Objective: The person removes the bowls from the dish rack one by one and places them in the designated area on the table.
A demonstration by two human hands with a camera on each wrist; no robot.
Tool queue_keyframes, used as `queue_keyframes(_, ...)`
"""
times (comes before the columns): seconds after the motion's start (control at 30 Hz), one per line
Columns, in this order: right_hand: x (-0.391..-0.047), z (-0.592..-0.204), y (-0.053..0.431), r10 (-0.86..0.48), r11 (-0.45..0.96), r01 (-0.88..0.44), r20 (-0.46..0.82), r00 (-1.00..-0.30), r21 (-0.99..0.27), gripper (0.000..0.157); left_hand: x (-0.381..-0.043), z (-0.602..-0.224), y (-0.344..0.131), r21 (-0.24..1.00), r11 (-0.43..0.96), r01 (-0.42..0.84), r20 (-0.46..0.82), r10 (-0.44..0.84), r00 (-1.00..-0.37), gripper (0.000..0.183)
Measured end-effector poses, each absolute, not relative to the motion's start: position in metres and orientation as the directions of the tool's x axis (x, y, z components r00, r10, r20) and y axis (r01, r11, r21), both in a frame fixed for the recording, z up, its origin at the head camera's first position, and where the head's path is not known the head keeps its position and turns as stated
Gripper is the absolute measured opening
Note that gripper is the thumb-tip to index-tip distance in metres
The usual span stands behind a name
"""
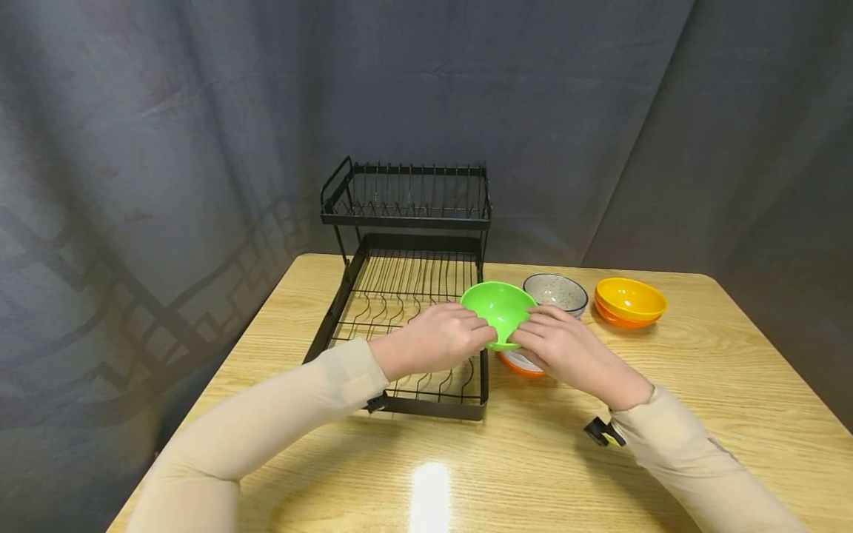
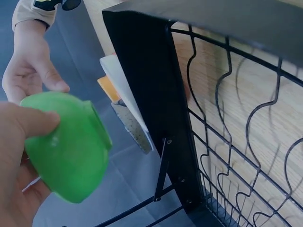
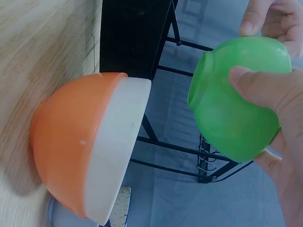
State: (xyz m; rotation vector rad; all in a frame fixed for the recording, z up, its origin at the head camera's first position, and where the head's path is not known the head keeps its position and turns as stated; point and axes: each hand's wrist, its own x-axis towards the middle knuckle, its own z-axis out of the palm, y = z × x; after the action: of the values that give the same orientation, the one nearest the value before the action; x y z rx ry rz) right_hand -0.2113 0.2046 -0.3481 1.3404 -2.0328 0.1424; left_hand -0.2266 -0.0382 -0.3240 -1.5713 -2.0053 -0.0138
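Observation:
Both hands hold a green bowl [image 1: 498, 302] up over the right edge of the black dish rack [image 1: 485, 392]. My left hand [image 1: 443, 339] grips its near left rim, and my right hand [image 1: 566, 348] grips the near right rim. The bowl's inside is visible in the head view. From the left wrist, a thumb lies on the outer wall of the green bowl [image 2: 71, 146]; the right wrist view has the other thumb on it likewise. Below, a white bowl [image 3: 120, 137] sits in an orange bowl [image 3: 66, 137] on the table, partly hidden by my right hand in the head view.
Behind the held bowl stands a speckled bowl [image 1: 556, 292] with a blue rim. Further right, a yellow bowl [image 1: 629, 297] is nested in another orange bowl [image 1: 623, 320]. The rack's upper tier [image 1: 406, 221] rises at the back, before a grey curtain [image 1: 533, 111].

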Motion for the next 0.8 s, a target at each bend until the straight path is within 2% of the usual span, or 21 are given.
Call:
queue_keyframes(0.17, -0.210, -0.351, 0.209, -0.778, 0.481, -0.834, 0.571, -0.264, 0.271, 0.035, -0.228, -0.318, -0.041, -0.260, 0.298, 0.919, 0.449, 0.879, -0.158, 0.018)
queue_keyframes(0.33, -0.208, -0.351, 0.218, -0.769, 0.525, -0.811, 0.553, -0.322, 0.258, 0.010, -0.233, -0.311, -0.046, -0.240, 0.318, 0.917, 0.551, 0.823, -0.141, 0.025)
queue_keyframes(0.47, -0.208, -0.351, 0.227, -0.753, 0.556, -0.792, 0.555, -0.354, 0.250, 0.019, -0.237, -0.308, -0.050, -0.204, 0.345, 0.916, 0.587, 0.792, -0.167, 0.024)
queue_keyframes(0.6, -0.207, -0.350, 0.236, -0.734, 0.580, -0.778, 0.567, -0.374, 0.239, 0.025, -0.236, -0.312, -0.051, -0.185, 0.350, 0.918, 0.519, 0.829, -0.211, 0.016)
queue_keyframes(0.73, -0.207, -0.348, 0.243, -0.717, 0.600, -0.770, 0.574, -0.396, 0.218, 0.027, -0.230, -0.320, -0.047, -0.153, 0.352, 0.923, 0.364, 0.889, -0.278, 0.010)
queue_keyframes(0.8, -0.207, -0.347, 0.245, -0.712, 0.606, -0.767, 0.575, -0.403, 0.213, 0.027, -0.225, -0.325, -0.044, -0.099, 0.344, 0.934, 0.273, 0.912, -0.307, 0.012)
